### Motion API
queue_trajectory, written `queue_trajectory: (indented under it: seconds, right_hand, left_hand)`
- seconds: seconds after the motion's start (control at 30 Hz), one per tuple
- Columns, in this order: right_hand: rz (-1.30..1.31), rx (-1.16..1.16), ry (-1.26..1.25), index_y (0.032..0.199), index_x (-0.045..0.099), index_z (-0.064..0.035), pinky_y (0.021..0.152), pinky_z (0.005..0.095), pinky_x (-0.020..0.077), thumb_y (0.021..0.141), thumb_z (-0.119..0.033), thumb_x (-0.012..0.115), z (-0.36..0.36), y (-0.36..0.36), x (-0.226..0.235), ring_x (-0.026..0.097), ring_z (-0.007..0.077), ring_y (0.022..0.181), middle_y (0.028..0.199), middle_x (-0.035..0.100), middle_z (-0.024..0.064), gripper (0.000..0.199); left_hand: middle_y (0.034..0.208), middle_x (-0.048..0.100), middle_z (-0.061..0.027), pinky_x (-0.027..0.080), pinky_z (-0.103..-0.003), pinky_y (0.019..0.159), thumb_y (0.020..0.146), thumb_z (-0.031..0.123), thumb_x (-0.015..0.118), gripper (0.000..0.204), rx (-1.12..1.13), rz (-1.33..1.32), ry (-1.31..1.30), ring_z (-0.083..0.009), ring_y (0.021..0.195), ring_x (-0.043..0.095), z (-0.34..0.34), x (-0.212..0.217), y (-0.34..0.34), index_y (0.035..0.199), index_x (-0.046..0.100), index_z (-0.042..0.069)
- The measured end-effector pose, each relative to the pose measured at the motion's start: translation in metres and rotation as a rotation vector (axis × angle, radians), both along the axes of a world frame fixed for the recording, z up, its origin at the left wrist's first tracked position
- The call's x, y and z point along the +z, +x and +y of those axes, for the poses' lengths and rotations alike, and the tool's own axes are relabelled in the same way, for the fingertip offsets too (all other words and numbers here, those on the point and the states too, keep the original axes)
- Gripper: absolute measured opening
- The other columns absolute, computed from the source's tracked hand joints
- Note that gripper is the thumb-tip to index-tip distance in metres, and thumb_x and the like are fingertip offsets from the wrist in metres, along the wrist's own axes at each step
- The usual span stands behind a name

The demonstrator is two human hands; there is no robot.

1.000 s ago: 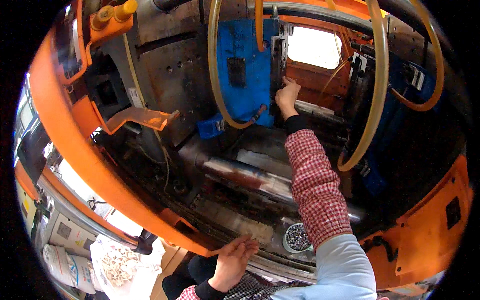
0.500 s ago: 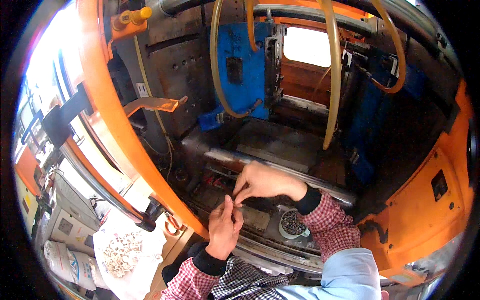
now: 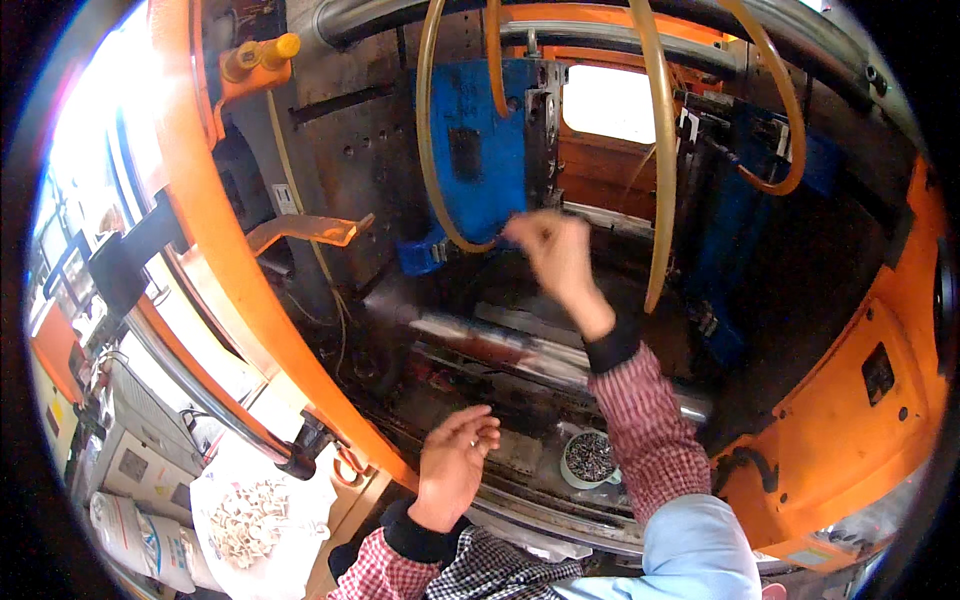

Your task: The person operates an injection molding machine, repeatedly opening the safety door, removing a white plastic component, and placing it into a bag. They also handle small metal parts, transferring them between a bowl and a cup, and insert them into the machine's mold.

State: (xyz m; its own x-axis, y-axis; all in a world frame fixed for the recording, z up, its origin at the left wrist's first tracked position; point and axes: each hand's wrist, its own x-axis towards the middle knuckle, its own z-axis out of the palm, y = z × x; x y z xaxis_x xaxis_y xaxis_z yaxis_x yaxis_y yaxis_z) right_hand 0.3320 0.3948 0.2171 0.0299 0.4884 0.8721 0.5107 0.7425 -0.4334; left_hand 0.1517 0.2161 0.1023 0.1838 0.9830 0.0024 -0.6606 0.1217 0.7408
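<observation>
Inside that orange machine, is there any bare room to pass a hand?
Yes: the gap between the blue mould plate and the darker blue plate, where the right hand is. Crowded below: steel bar and small cup.

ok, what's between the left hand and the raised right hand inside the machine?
Head view: between the left hand and the blurred right hand runs a shiny steel tie bar over grimy machine bed; nothing else is discernible there.

The mould (image 3: 480, 150) is set at the back of the machine, with hoses (image 3: 655, 150) hung before it; the rod (image 3: 520, 350) lies below, the cup (image 3: 590, 458) nearer, right of the left hand (image 3: 452, 465); the sack (image 3: 255, 520) is placed outside, lower left
</observation>
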Motion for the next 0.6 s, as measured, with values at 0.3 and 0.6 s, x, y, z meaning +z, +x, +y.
queue_trajectory:
  seconds: [0.3,0.6]
  right_hand:
    - [0.457,-0.507,-0.002,0.088,0.069,-0.0009,0.080,0.0428,0.0437,0.079,-0.018,0.065,0.191,0.074,0.038,0.059,0.0372,0.087,0.090,0.065,0.0205,0.019]
    - [0.338,-0.549,0.007,0.087,0.069,-0.0008,0.077,0.0412,0.0467,0.079,-0.017,0.064,0.204,0.070,0.039,0.062,0.0361,0.084,0.089,0.065,0.0202,0.019]
  left_hand:
    - [0.108,0.059,-0.0172,0.049,-0.029,0.073,0.097,0.010,0.037,0.029,-0.160,0.213,-0.180,-0.0210,0.083,0.059,-0.029,0.001,-0.002,0.121,0.046,-0.004]
    - [0.111,0.057,-0.0196,0.050,-0.029,0.072,0.097,0.009,0.037,0.029,-0.172,0.217,-0.171,-0.0201,0.083,0.060,-0.025,-0.008,-0.003,0.122,0.044,-0.005]
